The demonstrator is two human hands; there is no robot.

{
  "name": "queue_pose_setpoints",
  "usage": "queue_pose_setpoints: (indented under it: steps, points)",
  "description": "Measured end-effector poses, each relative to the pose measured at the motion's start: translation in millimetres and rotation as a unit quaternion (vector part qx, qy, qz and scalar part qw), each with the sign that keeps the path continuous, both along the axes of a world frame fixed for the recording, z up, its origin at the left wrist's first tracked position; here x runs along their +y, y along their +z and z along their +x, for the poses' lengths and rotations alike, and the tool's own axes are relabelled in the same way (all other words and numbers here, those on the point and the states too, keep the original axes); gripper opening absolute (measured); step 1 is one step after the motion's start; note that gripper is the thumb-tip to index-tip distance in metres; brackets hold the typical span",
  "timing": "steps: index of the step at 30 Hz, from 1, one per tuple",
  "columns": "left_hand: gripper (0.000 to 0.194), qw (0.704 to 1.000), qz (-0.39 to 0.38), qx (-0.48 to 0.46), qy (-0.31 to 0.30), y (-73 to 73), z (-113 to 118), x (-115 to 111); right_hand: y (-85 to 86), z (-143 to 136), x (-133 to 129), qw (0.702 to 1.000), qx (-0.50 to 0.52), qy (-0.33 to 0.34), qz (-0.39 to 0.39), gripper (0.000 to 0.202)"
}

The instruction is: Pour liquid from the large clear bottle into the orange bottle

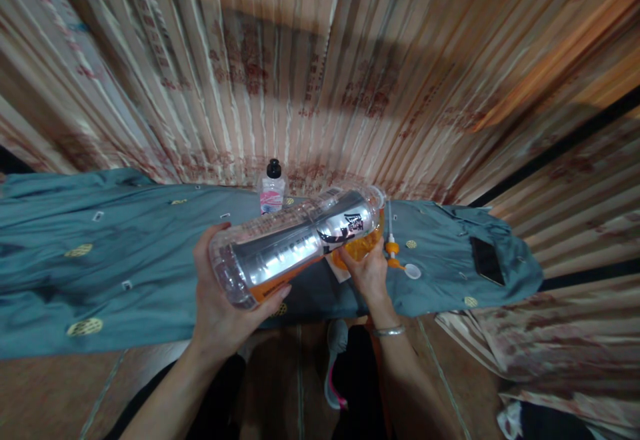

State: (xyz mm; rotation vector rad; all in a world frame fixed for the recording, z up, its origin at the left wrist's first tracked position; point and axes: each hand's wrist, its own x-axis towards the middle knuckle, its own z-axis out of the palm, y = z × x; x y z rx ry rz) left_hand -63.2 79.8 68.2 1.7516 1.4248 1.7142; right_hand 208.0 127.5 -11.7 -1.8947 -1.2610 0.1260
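My left hand point(225, 300) is wrapped round the base end of a large clear bottle point(295, 240) with a silver and orange label. The bottle lies tilted in the air, its neck end toward the right. Beneath that end, my right hand point(367, 270) grips a container of orange-yellow liquid point(361, 247). The large bottle hides the container's top, so its opening cannot be made out. Just right of my right hand, an orange and white pump top point(393, 250) lies on the cloth, beside a small white round piece point(413, 271).
A blue-green patterned cloth point(150, 260) covers the long narrow surface. Toward its back stands a small clear bottle point(273, 193) with a black cap. A dark phone point(487, 260) lies near the right end. Pleated curtains point(310, 73) hang behind.
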Motion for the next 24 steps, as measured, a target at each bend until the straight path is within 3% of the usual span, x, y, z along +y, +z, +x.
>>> queue_pose_setpoints:
  steps: [7, 13, 24]
  points:
    - [0.094, 0.999, 0.019, 0.032, -0.002, 0.0, -3.3, -0.1, -2.0, 1.5, 1.0, 1.0, -0.012, 0.004, -0.003, 0.103]
    - [0.094, 1.0, -0.005, -0.017, 0.003, 2.1, 1.5, 0.2, -3.2, 0.6, 0.3, 1.0, -0.016, -0.005, 0.006, 0.104]
    - [0.093, 1.0, 0.006, -0.004, 0.005, -0.7, 0.3, 1.1, -1.7, 0.2, 0.7, 1.0, -0.007, -0.006, -0.004, 0.107]
